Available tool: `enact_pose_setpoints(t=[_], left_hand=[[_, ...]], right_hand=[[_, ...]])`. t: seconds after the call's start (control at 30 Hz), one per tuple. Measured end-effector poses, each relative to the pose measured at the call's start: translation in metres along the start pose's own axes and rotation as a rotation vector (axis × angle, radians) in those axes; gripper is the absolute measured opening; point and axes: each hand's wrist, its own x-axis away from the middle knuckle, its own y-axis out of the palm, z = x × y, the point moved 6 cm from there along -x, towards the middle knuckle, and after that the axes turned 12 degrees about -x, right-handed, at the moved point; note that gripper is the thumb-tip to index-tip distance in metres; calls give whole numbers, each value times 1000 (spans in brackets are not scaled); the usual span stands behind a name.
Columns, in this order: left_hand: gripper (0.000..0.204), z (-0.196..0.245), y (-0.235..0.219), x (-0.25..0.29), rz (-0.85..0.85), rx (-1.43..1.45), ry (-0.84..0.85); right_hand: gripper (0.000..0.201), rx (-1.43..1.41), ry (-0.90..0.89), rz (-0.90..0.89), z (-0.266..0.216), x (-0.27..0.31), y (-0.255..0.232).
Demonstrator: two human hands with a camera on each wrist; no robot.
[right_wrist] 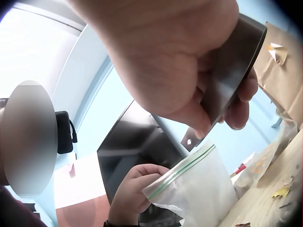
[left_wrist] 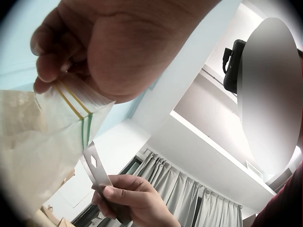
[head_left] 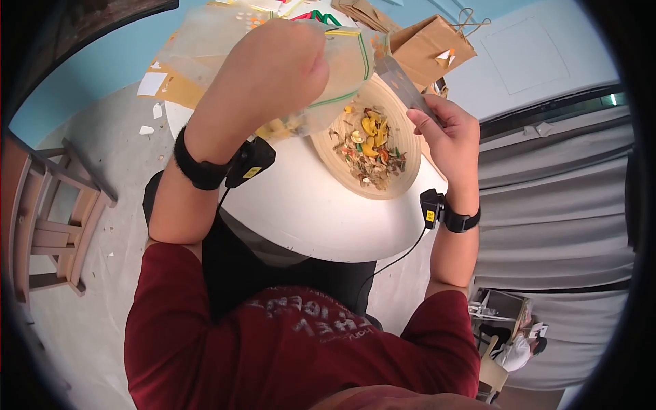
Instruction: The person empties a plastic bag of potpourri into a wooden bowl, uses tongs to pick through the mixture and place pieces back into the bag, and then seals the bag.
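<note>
My left hand (head_left: 277, 68) pinches the top edge of a clear zip bag (head_left: 345, 72) with green and yellow seal lines. In the left wrist view the bag (left_wrist: 42, 151) hangs below the curled fingers. A flat metal strip (head_left: 403, 85) with a diamond-shaped hole, its exact kind unclear, is held between the thumb and fingers of my right hand (head_left: 447, 133). Its holed end is close to the bag's opening in the right wrist view. Below both hands stands a round wooden tray (head_left: 328, 154) with mixed dried petals and leaves (head_left: 372, 143), several of them yellow.
A brown paper bag (head_left: 434, 48) stands on the white table (head_left: 287, 219) behind the tray. Papers and plastic pouches (head_left: 208, 34) lie at the far left. A wooden chair (head_left: 55, 225) is on the floor at left, and grey curtains (head_left: 547, 191) hang on the right.
</note>
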Motion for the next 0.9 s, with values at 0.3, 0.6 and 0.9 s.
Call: enact_pose_setpoints(t=[0.3, 0.6, 0.9], left_hand=[[13, -1, -6, 1, 34, 39, 12], [15, -1, -5, 1, 50, 21, 1], [15, -1, -5, 1, 34, 20, -5]], right_hand=[[28, 417, 337, -170, 118, -2, -21], [32, 567, 334, -263, 112, -13, -21], [34, 670, 265, -319, 111, -12, -18]])
